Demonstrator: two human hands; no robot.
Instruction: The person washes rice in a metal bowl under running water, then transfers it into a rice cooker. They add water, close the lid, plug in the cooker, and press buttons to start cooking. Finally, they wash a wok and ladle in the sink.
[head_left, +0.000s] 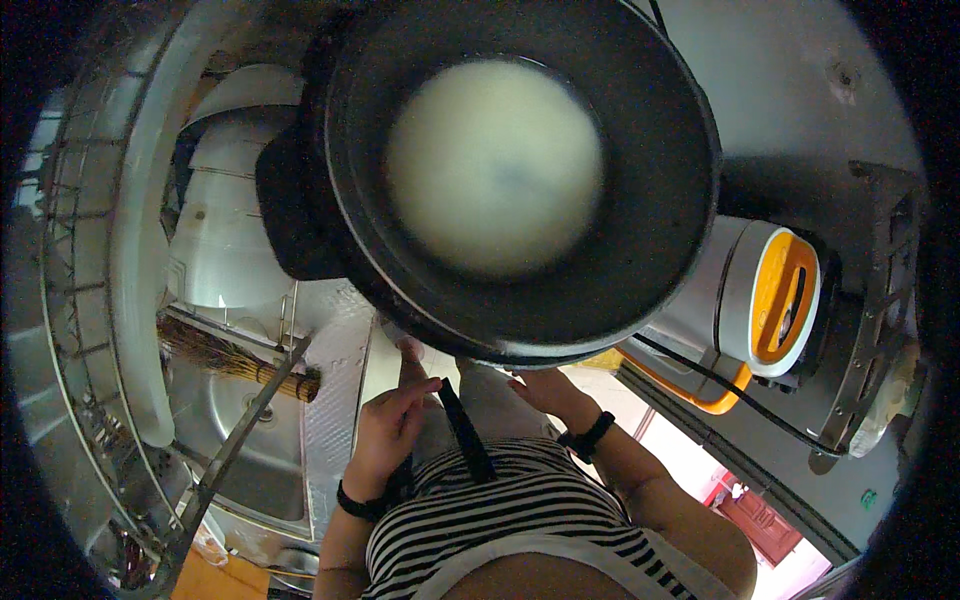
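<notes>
A large round black pan (645, 187) fills the upper middle of the head view, with a blurred, pale round area (487, 165) inside it. Below its rim, my left hand (394, 424) has partly bent fingers, with fingertips by the upper end of a long black strip or handle (466, 431); whether they grip it is unclear. My right hand (551, 391) lies just under the pan's lower rim, which hides some of its fingers. I cannot tell whether that hand touches the pan. Both wrists wear black bands.
On the left are a steel sink (247, 457), a twig brush (255, 367), a wire rack (82, 285) and a metal bar (247, 412). To the right stands a white and orange rice cooker (784, 300), with a black cable (720, 382) beside it and a metal rack (874, 300) beyond.
</notes>
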